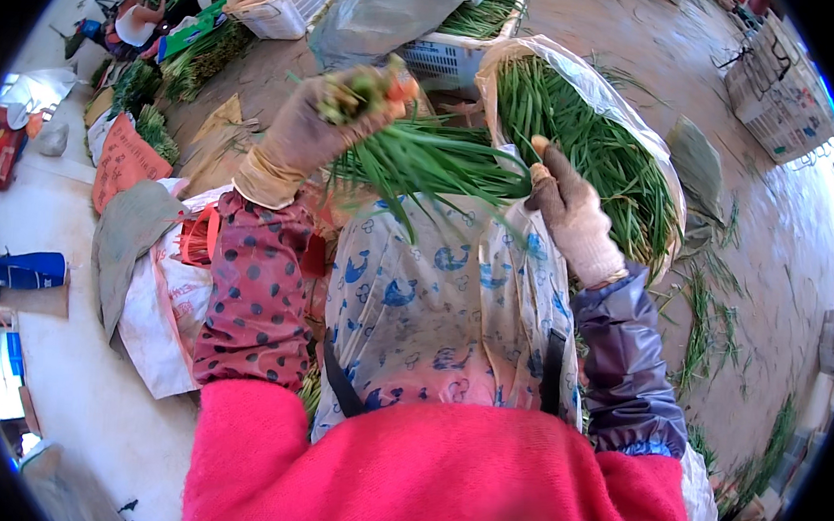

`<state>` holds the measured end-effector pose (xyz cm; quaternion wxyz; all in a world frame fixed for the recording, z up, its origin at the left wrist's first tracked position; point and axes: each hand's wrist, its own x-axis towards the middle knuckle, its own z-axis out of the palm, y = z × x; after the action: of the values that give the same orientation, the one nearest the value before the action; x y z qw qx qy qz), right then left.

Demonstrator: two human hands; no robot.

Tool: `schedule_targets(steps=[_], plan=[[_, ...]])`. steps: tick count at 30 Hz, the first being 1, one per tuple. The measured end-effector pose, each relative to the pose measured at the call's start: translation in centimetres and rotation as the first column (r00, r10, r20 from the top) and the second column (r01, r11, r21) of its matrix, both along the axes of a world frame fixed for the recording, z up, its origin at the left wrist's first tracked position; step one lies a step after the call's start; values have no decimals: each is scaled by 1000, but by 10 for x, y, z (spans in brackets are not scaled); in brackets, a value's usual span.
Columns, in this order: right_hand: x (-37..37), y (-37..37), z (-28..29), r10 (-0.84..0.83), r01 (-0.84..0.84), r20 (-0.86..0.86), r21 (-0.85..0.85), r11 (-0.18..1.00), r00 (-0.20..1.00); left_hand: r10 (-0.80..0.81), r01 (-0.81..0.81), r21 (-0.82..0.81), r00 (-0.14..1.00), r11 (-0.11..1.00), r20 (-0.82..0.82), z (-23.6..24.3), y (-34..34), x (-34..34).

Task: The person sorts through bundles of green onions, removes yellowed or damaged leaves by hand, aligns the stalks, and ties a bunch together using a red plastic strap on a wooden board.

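My left hand point(296, 134), in a soiled glove, is closed around a bunch of long green leafy stalks point(423, 161). The stalks' thick pale ends stick up out of the fist, blurred by motion, and the leaves trail to the right above my lap. Close to the leaf tips is my right hand point(577, 213), in a white glove with dark, worn fingers. Its forefinger and thumb are apart with nothing visible between them; the other fingers are partly hidden. Just beyond it stands a plastic-lined basket point(675, 176) heaped with the same green leaves. A patterned plastic apron point(434, 290) covers my lap.
Ahead, a white crate point(439, 59) holds more greens beside a grey plastic sheet point(370, 19). Sacks point(161, 307) lie at the left, near a red container point(199, 235). Another crate point(781, 92) stands far right. Loose leaves point(700, 316) litter the floor. A person point(145, 19) sits far left.
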<state>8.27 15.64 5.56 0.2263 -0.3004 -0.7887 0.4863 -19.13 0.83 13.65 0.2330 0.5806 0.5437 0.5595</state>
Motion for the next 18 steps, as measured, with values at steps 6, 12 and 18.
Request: schedule_targets(steps=[6,12,18], plan=[[4,31,29,-53,-2,127,395,919,990,164,-144,89,942,986,-292,27,-1,15],[11,-47,-50,-170,-633,-612,-763,-132,772,94,-520,233,526,822,845,16,55,5],[15,-84,-54,-464,-477,-362,-865,-155,808,459,-745,63,473,664,752,-3,59,25]])
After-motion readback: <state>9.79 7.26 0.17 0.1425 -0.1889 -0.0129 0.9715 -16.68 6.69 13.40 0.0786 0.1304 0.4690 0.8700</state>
